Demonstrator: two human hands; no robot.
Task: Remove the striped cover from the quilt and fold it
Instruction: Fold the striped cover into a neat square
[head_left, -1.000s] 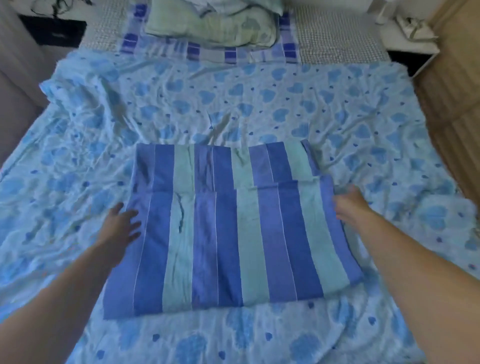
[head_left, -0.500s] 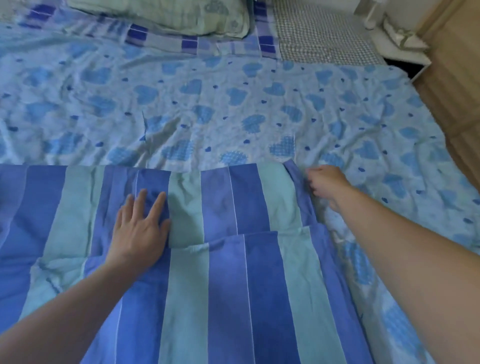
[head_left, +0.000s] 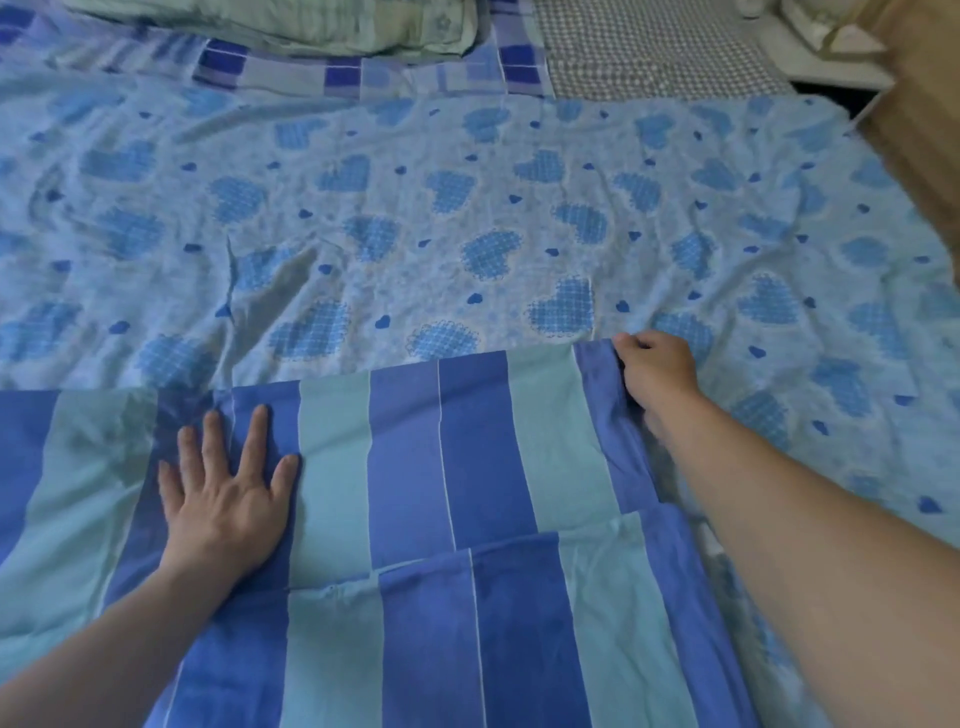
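Note:
The striped cover (head_left: 467, 467), in blue and teal bands, lies folded in layers on the quilt (head_left: 415, 218), which is pale blue with a heart print. A second layer's edge crosses the cover near the bottom of the view. My left hand (head_left: 223, 499) presses flat on the cover with straight, spread fingers, left of the middle. My right hand (head_left: 657, 371) grips the cover's far right corner with curled fingers.
A green pillow (head_left: 291, 26) on a blue checked pillowcase (head_left: 363, 73) lies at the bed's head. A grey checked mattress patch (head_left: 649, 52) shows at the upper right. A wooden cabinet (head_left: 924, 104) stands along the right edge.
The view has moved in close over the cover. My left hand went from the cover's left edge onto its top. My right hand slid up the right edge to the far corner and gripped it.

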